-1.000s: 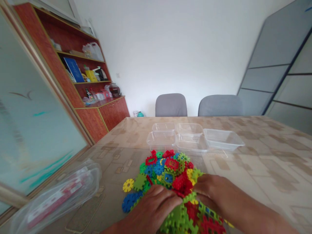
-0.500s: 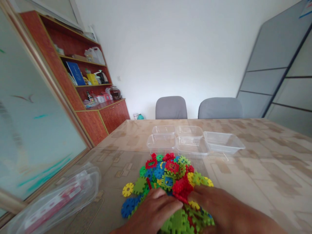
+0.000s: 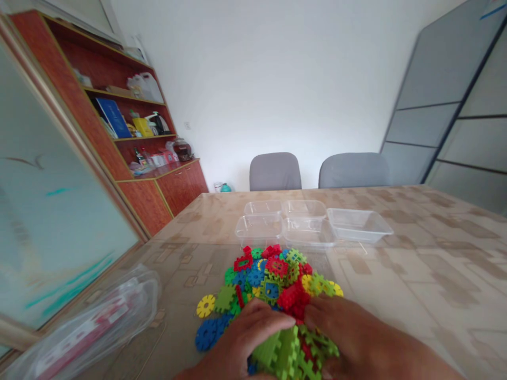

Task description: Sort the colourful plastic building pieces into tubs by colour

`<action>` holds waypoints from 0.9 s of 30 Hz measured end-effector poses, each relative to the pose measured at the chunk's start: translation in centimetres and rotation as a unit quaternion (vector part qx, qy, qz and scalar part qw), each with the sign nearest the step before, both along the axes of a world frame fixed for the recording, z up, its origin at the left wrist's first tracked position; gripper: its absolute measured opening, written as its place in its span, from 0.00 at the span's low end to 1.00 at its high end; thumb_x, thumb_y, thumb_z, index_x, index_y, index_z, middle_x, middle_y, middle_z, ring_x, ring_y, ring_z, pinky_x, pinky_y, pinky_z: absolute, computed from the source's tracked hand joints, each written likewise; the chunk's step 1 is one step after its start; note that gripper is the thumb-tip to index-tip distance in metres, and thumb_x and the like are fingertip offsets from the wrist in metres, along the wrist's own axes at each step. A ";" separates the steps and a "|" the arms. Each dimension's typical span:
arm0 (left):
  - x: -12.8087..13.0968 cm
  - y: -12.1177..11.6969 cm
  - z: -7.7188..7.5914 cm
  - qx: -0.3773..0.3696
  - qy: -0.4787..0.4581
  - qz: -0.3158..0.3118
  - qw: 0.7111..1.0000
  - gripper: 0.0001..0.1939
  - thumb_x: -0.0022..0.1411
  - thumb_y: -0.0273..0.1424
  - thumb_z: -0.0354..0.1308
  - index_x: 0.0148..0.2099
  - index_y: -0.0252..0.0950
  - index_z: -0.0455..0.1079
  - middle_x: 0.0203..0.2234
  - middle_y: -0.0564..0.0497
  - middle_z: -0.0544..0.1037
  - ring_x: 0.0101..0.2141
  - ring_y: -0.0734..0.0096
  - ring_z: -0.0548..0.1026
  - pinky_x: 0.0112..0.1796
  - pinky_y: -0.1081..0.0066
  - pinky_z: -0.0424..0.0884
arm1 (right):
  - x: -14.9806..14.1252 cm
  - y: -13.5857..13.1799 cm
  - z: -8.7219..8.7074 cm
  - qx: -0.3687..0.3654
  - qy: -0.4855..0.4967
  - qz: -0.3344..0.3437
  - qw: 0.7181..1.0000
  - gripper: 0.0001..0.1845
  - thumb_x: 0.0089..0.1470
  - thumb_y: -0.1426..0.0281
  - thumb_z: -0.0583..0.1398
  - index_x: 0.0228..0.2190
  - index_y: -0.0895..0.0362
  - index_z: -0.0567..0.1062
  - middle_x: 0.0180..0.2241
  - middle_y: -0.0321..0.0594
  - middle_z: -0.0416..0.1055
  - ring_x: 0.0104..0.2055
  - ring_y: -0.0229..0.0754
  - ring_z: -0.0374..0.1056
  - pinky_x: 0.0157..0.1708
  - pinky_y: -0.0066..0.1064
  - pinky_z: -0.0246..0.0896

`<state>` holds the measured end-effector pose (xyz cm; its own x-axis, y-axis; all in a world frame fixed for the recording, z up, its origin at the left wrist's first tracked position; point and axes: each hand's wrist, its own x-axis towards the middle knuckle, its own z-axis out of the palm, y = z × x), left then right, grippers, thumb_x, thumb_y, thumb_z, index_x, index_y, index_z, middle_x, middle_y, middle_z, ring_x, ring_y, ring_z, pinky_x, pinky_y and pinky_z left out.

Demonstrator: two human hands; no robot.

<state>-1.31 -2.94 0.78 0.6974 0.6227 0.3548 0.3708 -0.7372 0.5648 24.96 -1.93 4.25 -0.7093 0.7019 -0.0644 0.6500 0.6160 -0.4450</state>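
Note:
A heap of plastic building blocks in green, red, blue and yellow lies on the table in front of me. My left hand (image 3: 245, 335) curls round green building blocks (image 3: 279, 351) at the near side of the heap, thumb and fingers on either side of them. From the right, my right hand (image 3: 344, 330) bends its fingers in among green pieces, against a red building block (image 3: 293, 298); its fingertips are partly hidden. Blue round pieces (image 3: 208, 333) and a yellow flower-shaped piece (image 3: 206, 305) lie left of my left hand.
Several clear plastic containers stand beyond the heap, one larger tub (image 3: 358, 226) at their right. Clear lids or bags with a red-and-white label (image 3: 91, 324) lie at the left. Two grey chairs (image 3: 275, 171) stand behind the table (image 3: 428, 248); a wooden cabinet (image 3: 146, 203) is at the left.
The view has shifted slightly. My left thumb and fingers have spread round the green blocks, which now stand more tilted between my hands. My right hand stays by the red block.

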 end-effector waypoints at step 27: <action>0.3 0.5 3.1 0.010 0.139 -0.060 0.988 0.26 0.66 0.45 0.52 0.63 0.44 0.54 0.51 0.46 0.72 0.49 0.61 0.71 0.51 0.65 0.65 | -2.5 1.1 -1.2 0.086 0.012 0.009 0.996 0.18 0.42 0.71 0.66 0.39 0.55 0.77 0.38 0.43 0.76 0.39 0.49 0.71 0.40 0.35 0.67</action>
<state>-0.99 -2.43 3.83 0.8385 0.5239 0.1496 0.4187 -0.7953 0.4383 22.48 -0.86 3.03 -0.7223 0.6878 0.0729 0.6283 0.6965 -0.3465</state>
